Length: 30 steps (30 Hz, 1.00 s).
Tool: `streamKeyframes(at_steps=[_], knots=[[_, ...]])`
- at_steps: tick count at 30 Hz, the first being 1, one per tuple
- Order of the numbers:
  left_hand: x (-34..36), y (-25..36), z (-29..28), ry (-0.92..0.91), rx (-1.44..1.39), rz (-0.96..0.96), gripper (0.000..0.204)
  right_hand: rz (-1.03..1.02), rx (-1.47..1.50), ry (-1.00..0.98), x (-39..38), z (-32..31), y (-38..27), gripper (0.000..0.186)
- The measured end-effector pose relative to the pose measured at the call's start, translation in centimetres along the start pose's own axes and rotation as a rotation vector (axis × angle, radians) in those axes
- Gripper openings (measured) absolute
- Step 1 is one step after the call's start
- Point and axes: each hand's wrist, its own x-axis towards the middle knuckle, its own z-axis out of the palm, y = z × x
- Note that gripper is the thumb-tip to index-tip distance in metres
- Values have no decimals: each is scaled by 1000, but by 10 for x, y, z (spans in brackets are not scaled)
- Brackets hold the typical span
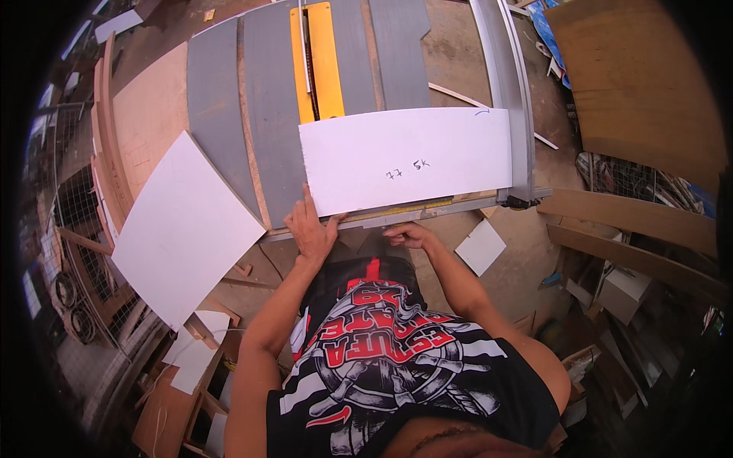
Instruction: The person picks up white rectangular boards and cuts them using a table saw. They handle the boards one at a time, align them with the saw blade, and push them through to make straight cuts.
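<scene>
A white rectangular panel (366,164) with handwritten marks lies across the near part of a grey table saw top (275,145). Its right end meets the metal fence (513,99), and its far edge covers the near end of the yellow slotted insert (327,61). My left hand (311,233) is at the panel's near left corner, index finger stretched along the left edge and thumb spread toward the near edge. Just below the front rail (450,210), my right hand (410,235) points leftward, index finger extended and the other fingers loosely bent. I see nothing held in it.
A large white board (187,229) rests at the table's left side, its corner overlapping the saw top. A small white offcut (481,246) lies on the floor at right. Wooden planks (634,221) and a brown sheet (649,84) stand farther right. Wire mesh (57,175) runs along the left.
</scene>
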Motion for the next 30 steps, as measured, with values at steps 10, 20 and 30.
streamKeyframes(at_steps=[10, 20, 30], knots=[[4, 1, -2, -30, -23, -30, 97, -154, -115, 278, -3, 36, 1, 13], [1, 3, 5, -11, -29, -32, 99, -157, -455, 485, -31, 90, -26, 8], [12, 12, 0, -33, -95, -78, 97, 42, 51, 71, -6, 22, -1, 9]])
